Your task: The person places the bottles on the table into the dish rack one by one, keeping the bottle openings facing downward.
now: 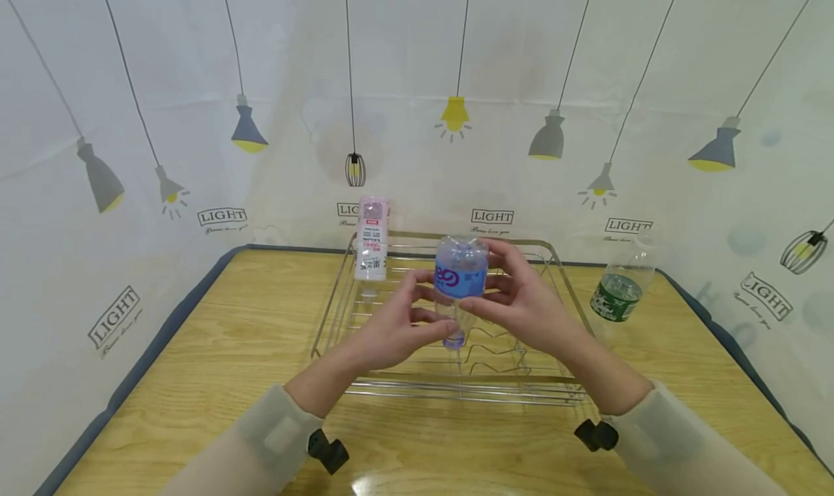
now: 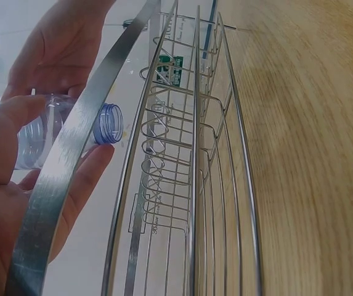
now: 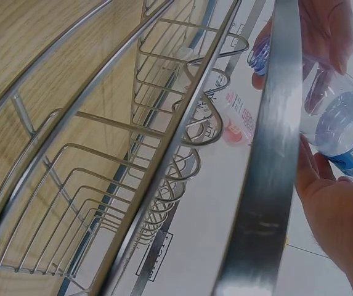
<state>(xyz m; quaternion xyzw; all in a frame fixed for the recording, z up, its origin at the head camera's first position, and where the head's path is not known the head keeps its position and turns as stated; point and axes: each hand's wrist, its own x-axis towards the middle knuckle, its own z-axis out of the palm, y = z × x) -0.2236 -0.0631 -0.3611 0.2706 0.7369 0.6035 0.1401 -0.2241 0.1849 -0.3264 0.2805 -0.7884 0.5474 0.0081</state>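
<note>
A clear plastic bottle [image 1: 461,279] with a blue label is held upside down, its bottom up and its neck pointing down over the wire rack [image 1: 456,378]. My right hand [image 1: 531,304] grips the body from the right, thumb in front at the label. From the left, my left hand [image 1: 391,329] holds it lower down, near the neck, with the thumb in front. The left wrist view shows the bottle's threaded, uncapped mouth [image 2: 109,123], bluish and beyond the rack's flat metal rim [image 2: 71,142].
A pink-and-white bottle [image 1: 372,239] stands neck down at the rack's back left. A green-labelled clear bottle [image 1: 615,297] stands on the wooden table [image 1: 215,351], right of the rack. A printed curtain [image 1: 404,61] encloses the back and sides.
</note>
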